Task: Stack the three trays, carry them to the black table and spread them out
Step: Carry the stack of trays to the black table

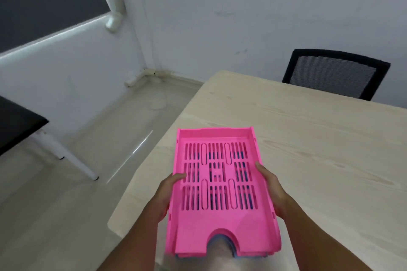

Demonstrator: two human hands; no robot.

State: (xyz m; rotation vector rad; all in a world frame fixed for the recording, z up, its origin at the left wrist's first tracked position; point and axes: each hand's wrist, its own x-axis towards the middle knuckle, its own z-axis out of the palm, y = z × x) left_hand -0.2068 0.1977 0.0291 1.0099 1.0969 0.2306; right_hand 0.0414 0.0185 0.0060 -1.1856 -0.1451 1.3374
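A stack of trays (220,222) is held up in front of me, over the near left corner of the light wooden table (319,149). The top tray is bright pink with a slotted floor. Blue shows through its slots and at the notch in its near edge, so at least one blue tray lies underneath; how many I cannot tell. My left hand (169,191) grips the stack's left side, thumb on the rim. My right hand (273,189) grips the right side the same way. The black table (17,123) stands at the far left.
A black mesh office chair (334,75) stands behind the wooden table at the back right. Pale floor lies between the two tables. The black table has white legs (72,160). White walls and a pipe close the room's corner.
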